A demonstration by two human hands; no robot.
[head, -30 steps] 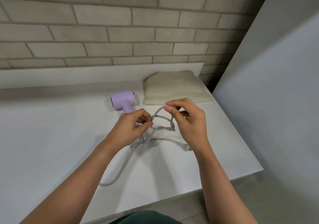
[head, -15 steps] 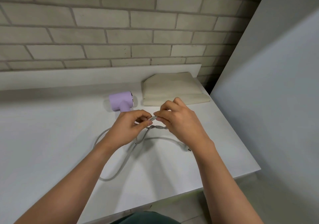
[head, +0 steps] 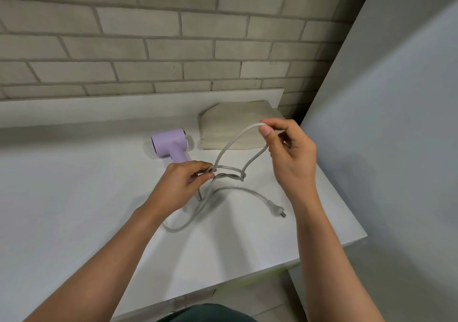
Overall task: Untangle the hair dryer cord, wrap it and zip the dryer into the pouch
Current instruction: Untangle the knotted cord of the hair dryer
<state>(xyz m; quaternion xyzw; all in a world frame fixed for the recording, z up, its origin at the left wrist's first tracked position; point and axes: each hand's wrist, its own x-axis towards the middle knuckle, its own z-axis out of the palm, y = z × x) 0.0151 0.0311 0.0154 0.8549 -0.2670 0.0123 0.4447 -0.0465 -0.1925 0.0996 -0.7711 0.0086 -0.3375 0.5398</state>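
A lilac hair dryer [head: 171,145] lies on the white table [head: 74,197], its handle pointing toward me. Its grey cord [head: 238,190] is tangled in a knot just right of the handle. My left hand [head: 181,185] pinches the cord at the knot, low over the table. My right hand [head: 290,153] is raised and pinches a long loop of the cord, drawn up out of the knot. The plug [head: 278,212] lies loose on the table to the right. A beige fabric pouch [head: 230,123] lies flat behind the hands, partly hidden by my right hand.
A brick wall [head: 173,36] runs behind the table, with a low white ledge [head: 124,108] along its foot. A grey panel [head: 396,123] stands close on the right. The table's front edge and right corner are near my arms.
My right hand has risen up and to the right, pulling a long loop of cord out of the knot. My left hand has stayed at the knot.
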